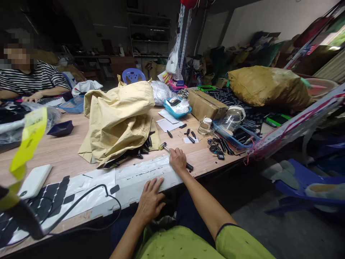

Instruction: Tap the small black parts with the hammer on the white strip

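My right hand [178, 159] is closed around the handle of a small hammer [167, 148]. The hammer's metal head points to the far left, and its dark handle end sticks out on the near right. At the table's front edge, my left hand [151, 201] lies with fingers apart and nothing in it. Beneath both hands is a pale board [145, 172] along that edge. Just beyond, a big cream cloth bag [118, 115] lies with several black pieces [147, 144] spilling from its mouth.
Black-handled tools [191, 136] lie near a small jar [205, 126]. A blue basket [237, 135] and a cardboard box [206, 104] stand to the right. On the left are a white box [35, 181], a black cable [81, 198] and a seated person [40, 81].
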`<state>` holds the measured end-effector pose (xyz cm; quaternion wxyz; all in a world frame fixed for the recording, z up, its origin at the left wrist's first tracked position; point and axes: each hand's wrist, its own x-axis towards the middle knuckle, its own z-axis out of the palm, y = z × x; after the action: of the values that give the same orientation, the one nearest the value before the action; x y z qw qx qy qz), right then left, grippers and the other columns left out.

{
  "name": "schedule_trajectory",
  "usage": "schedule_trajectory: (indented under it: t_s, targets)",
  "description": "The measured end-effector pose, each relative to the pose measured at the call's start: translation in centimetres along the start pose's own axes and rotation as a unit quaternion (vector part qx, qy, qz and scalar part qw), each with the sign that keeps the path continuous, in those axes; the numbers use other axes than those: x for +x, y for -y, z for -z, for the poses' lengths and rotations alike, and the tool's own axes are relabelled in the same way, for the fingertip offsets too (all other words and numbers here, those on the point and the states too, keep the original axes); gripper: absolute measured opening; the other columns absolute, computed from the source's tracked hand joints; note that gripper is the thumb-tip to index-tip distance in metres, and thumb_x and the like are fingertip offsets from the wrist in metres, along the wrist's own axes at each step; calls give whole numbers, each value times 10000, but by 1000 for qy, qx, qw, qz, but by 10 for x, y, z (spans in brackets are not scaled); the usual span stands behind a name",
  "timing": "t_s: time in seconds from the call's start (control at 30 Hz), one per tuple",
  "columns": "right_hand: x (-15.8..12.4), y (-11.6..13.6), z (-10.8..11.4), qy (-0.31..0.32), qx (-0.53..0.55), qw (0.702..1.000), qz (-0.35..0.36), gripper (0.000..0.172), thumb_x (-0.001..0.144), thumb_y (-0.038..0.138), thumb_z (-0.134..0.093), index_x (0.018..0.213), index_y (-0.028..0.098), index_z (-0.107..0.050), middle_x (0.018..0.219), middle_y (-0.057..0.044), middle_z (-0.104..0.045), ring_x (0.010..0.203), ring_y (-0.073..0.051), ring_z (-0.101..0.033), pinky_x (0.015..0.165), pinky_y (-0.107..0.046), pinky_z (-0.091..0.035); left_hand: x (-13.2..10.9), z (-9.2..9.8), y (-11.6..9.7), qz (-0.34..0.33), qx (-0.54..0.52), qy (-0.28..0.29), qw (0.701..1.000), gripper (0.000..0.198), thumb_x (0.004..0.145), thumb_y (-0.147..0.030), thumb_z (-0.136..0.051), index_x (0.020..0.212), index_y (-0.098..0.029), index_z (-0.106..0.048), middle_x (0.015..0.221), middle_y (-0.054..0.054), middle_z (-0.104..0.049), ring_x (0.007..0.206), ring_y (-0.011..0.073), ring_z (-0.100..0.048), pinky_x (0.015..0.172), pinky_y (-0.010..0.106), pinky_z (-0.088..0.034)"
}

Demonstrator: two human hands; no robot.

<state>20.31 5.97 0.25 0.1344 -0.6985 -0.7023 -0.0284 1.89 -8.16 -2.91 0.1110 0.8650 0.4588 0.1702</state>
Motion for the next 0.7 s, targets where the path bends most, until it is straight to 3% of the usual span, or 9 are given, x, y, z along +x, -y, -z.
schedule_trajectory:
  t_s: [0.27,0.4,0.47,0.57,0.7]
  targets:
    - [0,-1,0,-7,6,1000,1,323,977,211,-500,1232,252,-694,1047,-100,-650,977,-236,-538,753,-316,-364,0,3,-4,13,-9,7,1000,222,715,-337,-851,921,-288,-784,1607,38,-451,1427,386,-437,1175,584,-347]
    - [-1,-3,-3,-15,7,1000,0,328,967,200,-502,1228,247,-696,1030,-99,-643,970,-236,-528,748,-315,-357,11,11,-4,41,-90,-23,995,198,766,-347,-803,957,-298,-789,1429,64,-626,1312,342,-540,1102,532,-427]
    - [-1,-5,-6,-19,10,1000,3,328,959,198,-508,1224,244,-697,1018,-98,-639,963,-237,-522,741,-314,-354,25,18,4,94,-128,-68,985,158,835,-330,-722,973,-274,-776,1210,78,-724,1153,285,-626,1009,455,-495]
    - [-1,-7,-11,-29,13,999,8,327,953,201,-510,1219,238,-697,1002,-98,-630,949,-237,-513,731,-311,-349,54,33,27,238,-137,-142,951,181,901,-294,-599,982,-227,-746,970,72,-721,944,237,-660,880,386,-536]
    - [0,-8,-15,-43,11,999,15,324,942,199,-516,1210,232,-694,980,-96,-617,932,-235,-502,726,-308,-348,89,53,62,405,-56,-171,896,385,850,-179,-573,1216,-196,-692,1020,100,-660,998,273,-636,895,392,-521]
